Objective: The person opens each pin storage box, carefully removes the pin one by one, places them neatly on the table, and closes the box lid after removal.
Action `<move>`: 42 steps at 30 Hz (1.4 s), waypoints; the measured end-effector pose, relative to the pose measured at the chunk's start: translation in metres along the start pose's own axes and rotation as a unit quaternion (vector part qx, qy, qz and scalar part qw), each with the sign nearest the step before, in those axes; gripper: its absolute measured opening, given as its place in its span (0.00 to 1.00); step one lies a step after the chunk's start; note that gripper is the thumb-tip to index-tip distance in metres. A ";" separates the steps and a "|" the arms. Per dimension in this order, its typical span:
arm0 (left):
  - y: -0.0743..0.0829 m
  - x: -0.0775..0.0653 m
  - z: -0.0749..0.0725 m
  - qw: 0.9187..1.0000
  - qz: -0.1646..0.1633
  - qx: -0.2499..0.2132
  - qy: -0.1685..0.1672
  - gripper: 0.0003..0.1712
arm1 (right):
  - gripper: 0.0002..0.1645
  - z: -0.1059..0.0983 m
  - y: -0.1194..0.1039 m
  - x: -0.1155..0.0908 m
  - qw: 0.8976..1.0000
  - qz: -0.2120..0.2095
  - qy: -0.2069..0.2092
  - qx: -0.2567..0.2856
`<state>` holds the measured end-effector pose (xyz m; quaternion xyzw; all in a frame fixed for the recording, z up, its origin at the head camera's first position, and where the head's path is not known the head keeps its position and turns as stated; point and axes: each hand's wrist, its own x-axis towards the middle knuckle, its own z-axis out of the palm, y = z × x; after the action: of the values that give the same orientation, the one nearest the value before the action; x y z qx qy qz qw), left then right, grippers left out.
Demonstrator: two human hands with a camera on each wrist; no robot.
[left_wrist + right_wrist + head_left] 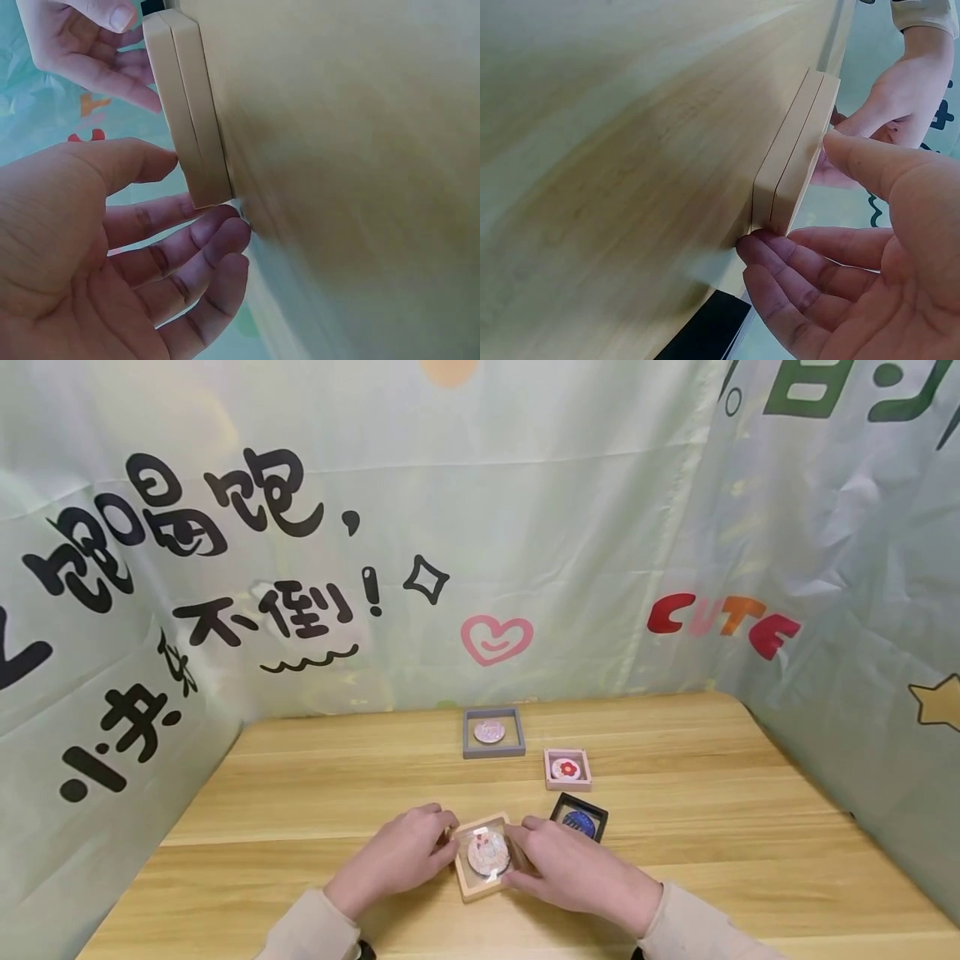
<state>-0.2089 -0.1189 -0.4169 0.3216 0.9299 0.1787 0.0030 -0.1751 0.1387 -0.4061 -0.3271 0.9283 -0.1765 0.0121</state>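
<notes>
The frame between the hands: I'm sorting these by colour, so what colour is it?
The frame is light tan, seen best in the head view.

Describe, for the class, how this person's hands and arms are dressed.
The left hand and right hand are ungloved. Pale beige sleeves end near the wrists. Beside each sleeve, a bit of something black shows at the head view's bottom edge, too little to identify.

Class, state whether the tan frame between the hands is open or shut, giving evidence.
Shut: in both wrist views, the tan frame shows only a thin seam, with no visible gap.
</notes>
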 end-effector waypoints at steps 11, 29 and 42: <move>0.004 -0.008 0.003 1.000 0.003 -0.016 0.009 0.09 | 0.33 0.001 0.000 -0.001 1.000 -0.004 0.000 -0.014; 0.008 -0.018 0.002 1.000 0.008 -0.022 0.002 0.06 | 0.36 -0.002 0.003 0.000 1.000 -0.020 -0.004 -0.014; 0.014 -0.026 0.000 1.000 -0.009 -0.015 -0.016 0.09 | 0.28 -0.004 0.006 -0.001 0.999 -0.018 -0.005 -0.028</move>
<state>-0.1799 -0.1241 -0.4153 0.3160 0.9297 0.1879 0.0242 -0.1789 0.1448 -0.4046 -0.3446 0.9268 -0.1491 0.0048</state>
